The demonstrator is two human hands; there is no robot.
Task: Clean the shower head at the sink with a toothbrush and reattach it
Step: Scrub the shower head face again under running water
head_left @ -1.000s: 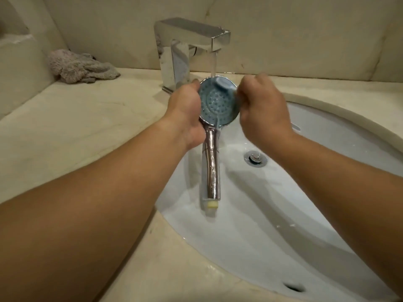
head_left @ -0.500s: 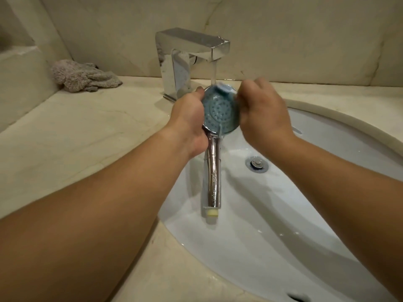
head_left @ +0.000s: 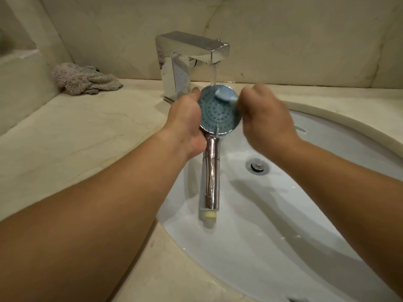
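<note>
A chrome shower head with a blue nozzle face is held over the white sink, its handle pointing down toward me. My left hand grips the left rim and neck of the head. My right hand grips a toothbrush, whose pale blue head lies across the top of the nozzle face. Water runs from the square chrome faucet onto the upper edge of the head and drips off its lower rim.
A crumpled grey cloth lies on the beige stone counter at the back left. The sink drain sits right of the handle. A marble wall rises behind the faucet.
My right hand has shifted right, away from the nozzle face, and the toothbrush head now shows more plainly across the top. The view has tilted up a little.
</note>
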